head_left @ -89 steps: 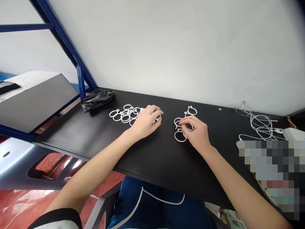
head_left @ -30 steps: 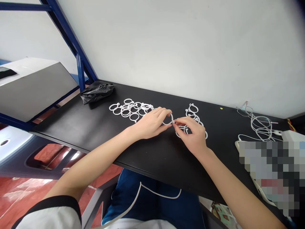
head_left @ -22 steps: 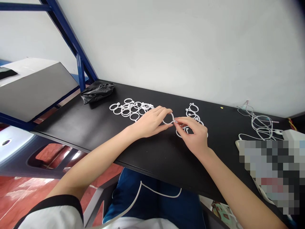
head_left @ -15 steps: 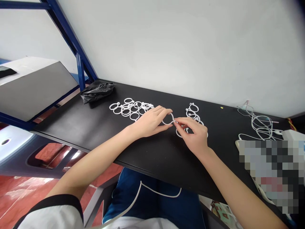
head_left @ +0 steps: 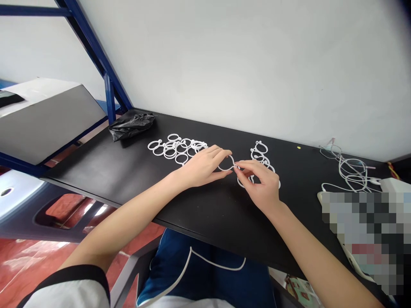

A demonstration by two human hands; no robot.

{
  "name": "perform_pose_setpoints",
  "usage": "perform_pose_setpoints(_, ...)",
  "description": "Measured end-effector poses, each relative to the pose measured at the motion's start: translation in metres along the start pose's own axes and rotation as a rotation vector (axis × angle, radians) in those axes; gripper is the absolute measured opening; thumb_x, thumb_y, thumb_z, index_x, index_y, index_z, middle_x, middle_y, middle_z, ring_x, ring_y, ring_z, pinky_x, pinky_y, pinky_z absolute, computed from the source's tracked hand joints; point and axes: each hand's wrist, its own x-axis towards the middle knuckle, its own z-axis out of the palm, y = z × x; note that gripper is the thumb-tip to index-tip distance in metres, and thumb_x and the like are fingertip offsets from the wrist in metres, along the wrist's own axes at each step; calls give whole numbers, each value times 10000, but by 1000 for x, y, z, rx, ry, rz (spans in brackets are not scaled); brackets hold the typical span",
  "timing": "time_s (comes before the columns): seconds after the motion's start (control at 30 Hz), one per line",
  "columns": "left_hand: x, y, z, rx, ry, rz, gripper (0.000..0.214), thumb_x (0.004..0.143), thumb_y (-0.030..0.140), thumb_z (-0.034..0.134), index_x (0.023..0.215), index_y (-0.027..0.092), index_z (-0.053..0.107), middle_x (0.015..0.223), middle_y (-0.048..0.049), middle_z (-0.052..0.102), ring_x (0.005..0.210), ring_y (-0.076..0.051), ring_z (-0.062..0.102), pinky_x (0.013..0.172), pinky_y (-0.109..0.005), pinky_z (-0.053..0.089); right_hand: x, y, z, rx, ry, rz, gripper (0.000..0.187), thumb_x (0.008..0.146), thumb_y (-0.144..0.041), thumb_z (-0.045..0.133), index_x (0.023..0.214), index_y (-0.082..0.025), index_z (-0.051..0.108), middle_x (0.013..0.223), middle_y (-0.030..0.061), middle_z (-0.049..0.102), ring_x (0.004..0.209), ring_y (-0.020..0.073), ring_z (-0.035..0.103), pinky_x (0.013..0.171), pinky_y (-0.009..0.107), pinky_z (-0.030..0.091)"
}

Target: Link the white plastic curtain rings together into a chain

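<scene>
- Both hands meet between the two ring groups, on one ring point(head_left: 227, 162) held just above the table point(head_left: 128, 184).
- Left hand point(head_left: 201, 169): thumb below and fingers above, closed on the ring's left side.
- Right hand point(head_left: 261, 188): thumb and forefinger pressed together on the ring's right end. The other fingers curl over the right group point(head_left: 261, 155). Whether the ring's ends are joined or apart is too small to tell.
- Change: three seconds ago the hands were apart, the left on the left pile point(head_left: 175, 147) and the right on its own group. By one second ago they had come together on this ring, and the grip has hardly altered since, apart from a slight camera drift.
- Reading: picking from the piles has given way to fine fingertip work on a single ring, with both hands busy at one spot.
- The left pile lies loose and overlapping, just behind the left wrist. The right group runs as a string towards the wall (it looks longer than before, though the hand hid part of it then).
- Also here: a crumpled black bag point(head_left: 131, 125) far left and white cables point(head_left: 351, 171) far right, both well apart from the hands.
</scene>
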Motion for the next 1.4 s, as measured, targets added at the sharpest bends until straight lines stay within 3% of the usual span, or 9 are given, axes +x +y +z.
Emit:
perform_pose_setpoints(0.63,0,2,-1,-18,42,46,389,989,380,497,1287,134,455,1191,-139,635,1064,-250,590,901,-393,525,2,-4,-2,7,26,-54,138,894,-146,623,969,-234,699,896,41,741,568,121,657,537,266,593)
perform_pose_setpoints(1.03,0,7,-3,-35,76,66,411,985,417,497,1278,130,467,1151,-140,652,1029,-248,611,887,-396,538,-1,-5,-3,5,108,-127,223,854,-107,670,1022,-252,693,914,42,749,586,136,667,556,292,604)
perform_pose_setpoints(1.4,1,10,-2,-12,148,88,362,975,320,517,1278,129,467,1186,-150,632,1063,-239,620,863,-388,567,2,-6,-3,15,134,-183,248,823,-33,687,1001,-206,693,921,58,743,620,130,679,530,264,592)
